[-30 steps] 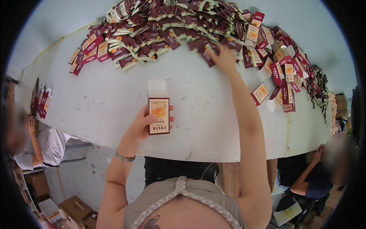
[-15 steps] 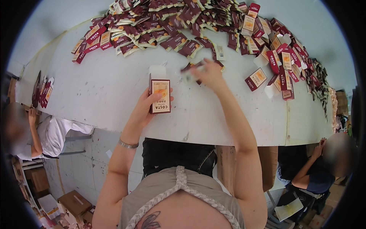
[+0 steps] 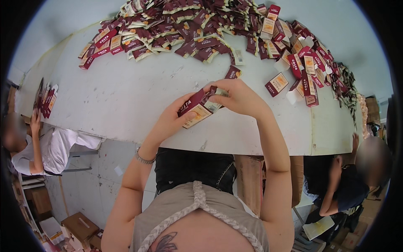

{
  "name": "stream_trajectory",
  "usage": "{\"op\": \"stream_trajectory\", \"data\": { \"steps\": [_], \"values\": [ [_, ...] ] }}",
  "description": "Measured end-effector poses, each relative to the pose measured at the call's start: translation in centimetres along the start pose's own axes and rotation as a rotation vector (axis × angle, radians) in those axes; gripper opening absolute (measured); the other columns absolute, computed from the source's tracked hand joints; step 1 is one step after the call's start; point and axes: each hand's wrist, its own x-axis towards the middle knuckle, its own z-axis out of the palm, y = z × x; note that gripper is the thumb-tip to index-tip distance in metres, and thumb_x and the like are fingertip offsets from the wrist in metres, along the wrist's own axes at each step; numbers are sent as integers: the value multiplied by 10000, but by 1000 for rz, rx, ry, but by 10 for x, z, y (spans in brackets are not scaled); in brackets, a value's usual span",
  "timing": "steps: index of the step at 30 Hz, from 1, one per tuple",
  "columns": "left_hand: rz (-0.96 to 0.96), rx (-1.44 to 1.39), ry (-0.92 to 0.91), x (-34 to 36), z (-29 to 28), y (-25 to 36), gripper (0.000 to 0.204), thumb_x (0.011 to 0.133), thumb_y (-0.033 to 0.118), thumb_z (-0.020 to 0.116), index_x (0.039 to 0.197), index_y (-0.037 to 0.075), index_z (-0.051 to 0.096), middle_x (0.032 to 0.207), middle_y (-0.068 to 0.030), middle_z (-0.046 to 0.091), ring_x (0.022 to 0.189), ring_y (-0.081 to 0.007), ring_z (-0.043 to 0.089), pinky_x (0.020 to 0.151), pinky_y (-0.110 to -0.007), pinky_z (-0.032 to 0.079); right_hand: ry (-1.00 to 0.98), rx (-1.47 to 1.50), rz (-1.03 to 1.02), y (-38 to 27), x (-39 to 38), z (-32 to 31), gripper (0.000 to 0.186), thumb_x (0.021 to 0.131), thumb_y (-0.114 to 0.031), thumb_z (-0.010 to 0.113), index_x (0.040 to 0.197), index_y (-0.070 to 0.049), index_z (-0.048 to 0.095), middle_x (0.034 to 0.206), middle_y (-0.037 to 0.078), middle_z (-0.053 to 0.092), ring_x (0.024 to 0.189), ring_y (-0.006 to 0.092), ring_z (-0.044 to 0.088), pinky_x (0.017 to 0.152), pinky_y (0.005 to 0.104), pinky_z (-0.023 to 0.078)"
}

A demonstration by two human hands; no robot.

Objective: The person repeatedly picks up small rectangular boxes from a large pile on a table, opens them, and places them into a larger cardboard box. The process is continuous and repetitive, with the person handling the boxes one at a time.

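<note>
My left hand [image 3: 170, 119] is wrapped round a small maroon-and-cream carton [image 3: 200, 115], tilted with its upper end toward the right. At that end my right hand [image 3: 240, 97] grips maroon-and-cream sachets [image 3: 215, 105], partly hidden by its fingers. They meet the carton's mouth; how far inside they reach, I cannot tell. Just beyond my right hand, a loose sachet [image 3: 233, 72] lies on the white table [image 3: 126, 90].
A large heap of sachets [image 3: 168, 31] spans the table's far side. Cartons [image 3: 300, 69] are piled at the right, with a single carton [image 3: 277, 84] nearer. More cartons [image 3: 100, 47] lie far left. Co-workers sit at both sides; a hand [image 3: 35, 119] touches cartons at left.
My right hand has come back toward me with sachets and meets the carton. My left hand has tilted the carton rightward. The right-hand co-worker's arms have moved.
</note>
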Motion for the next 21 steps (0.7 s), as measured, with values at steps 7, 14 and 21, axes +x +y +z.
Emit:
{"op": "stream_trajectory", "data": {
  "steps": [7, 14, 21],
  "values": [
    [58, -66, 59, 4, 22, -4, 568, 870, 163, 648, 1344, -2, 384, 1197, -103, 537, 1072, -162, 522, 931, -290, 423, 666, -49, -256, 15, -4, 41, 243, 814, -55, 648, 1057, -55, 643, 973, 82, 623, 889, 235, 599, 782, 303, 483],
    [-16, -79, -1, 4, 25, -7, 584, 870, 225, 648, 1341, -11, 396, 1194, -127, 553, 1070, -183, 537, 926, -302, 426, 583, -58, -148, 25, -16, 47, 181, 875, -81, 591, 1039, -12, 622, 937, 87, 637, 857, 231, 619, 754, 290, 489],
    [95, 134, 84, 2, 38, -8, 601, 861, 242, 657, 1346, 1, 396, 1213, -134, 548, 1072, -201, 548, 922, -312, 430, 632, 295, 67, 20, -27, 50, 166, 842, -61, 652, 1005, -35, 637, 841, 93, 661, 782, 195, 642, 725, 278, 496]
  ]
}}
